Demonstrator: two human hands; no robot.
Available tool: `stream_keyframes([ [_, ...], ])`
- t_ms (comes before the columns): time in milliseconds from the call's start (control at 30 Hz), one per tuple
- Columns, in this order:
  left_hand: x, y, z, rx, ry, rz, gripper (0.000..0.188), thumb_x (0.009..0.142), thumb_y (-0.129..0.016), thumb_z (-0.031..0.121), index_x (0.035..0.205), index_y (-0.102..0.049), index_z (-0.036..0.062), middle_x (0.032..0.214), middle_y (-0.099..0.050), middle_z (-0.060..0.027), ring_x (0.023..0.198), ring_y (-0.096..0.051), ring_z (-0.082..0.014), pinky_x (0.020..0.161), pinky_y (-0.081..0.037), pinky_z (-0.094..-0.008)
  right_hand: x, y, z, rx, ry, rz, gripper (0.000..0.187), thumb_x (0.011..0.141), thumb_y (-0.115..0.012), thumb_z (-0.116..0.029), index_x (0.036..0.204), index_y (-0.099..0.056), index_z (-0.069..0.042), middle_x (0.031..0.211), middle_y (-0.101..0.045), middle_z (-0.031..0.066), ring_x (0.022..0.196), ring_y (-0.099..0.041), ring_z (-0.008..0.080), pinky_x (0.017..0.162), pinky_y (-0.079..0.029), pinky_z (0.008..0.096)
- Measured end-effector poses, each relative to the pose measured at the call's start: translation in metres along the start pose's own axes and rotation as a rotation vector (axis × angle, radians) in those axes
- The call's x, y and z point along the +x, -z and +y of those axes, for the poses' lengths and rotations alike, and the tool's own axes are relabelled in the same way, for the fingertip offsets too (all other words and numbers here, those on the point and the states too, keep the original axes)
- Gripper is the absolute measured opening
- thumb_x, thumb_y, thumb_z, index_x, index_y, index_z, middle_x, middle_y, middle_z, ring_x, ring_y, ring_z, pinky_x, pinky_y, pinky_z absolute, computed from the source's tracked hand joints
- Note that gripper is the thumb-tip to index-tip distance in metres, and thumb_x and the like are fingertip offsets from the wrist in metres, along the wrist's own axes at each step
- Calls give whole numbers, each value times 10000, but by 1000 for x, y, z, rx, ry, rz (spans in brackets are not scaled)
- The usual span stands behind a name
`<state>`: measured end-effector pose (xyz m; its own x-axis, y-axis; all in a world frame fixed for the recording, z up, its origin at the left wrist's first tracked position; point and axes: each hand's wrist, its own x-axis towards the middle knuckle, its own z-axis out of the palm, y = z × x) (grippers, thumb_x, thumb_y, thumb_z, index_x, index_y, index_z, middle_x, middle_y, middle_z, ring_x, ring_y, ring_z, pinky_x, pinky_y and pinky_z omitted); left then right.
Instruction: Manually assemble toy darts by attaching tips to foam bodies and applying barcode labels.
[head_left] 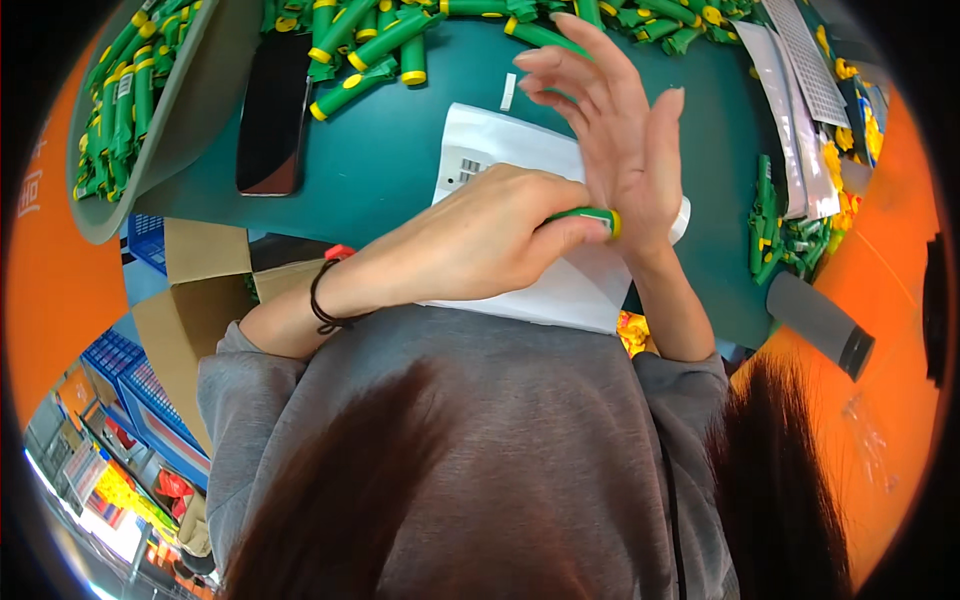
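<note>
My left hand [490,235] reaches across from the left and is closed round a small green tube with yellow ends [588,214]. Most of the tube is hidden in the fingers; its near end shows a pale label beside the yellow cap. Just beyond, my right hand [632,150] is raised and open, palm showing, fingers spread and slightly curled. The tube's capped end lies close to the heel of that palm; whether they touch, I cannot tell. Under both hands lies a white printed sheet [560,285]. A small white strip [508,92] rests on the table past the sheet.
Many similar green tubes [385,45] lie along the far side of the green table [375,165]. A grey bin [185,120] of them stands left, beside a dark phone [273,115]. Plastic sleeves [790,120], green pieces [765,225] and a grey cylinder [820,325] are at right.
</note>
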<state>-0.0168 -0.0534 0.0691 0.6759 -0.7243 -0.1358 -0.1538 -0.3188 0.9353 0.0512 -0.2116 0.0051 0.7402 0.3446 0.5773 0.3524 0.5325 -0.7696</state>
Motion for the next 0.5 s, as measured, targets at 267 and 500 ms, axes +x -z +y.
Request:
stream_keyframes([
  [267,-3,-5,-4,-48,18,154,188,956,-610,145,988,-691,-22,935,-713,-155,798,-676,-266,729,-522,-341,-24,-26,-36,-476,-96,368,659,1032,-288,-504,1379,-437,36,1227,-576,164,1099,-546,234,970,-416,380],
  [500,-116,168,4,756,60,1529,323,1007,-559,267,1191,-691,36,1019,-724,-78,969,-660,-170,863,-499,-294,-75,-58,-98,-49,-1396,-452,463,1047,-455,-354,1324,-536,7,1297,-564,182,1092,-598,234,974,-456,334],
])
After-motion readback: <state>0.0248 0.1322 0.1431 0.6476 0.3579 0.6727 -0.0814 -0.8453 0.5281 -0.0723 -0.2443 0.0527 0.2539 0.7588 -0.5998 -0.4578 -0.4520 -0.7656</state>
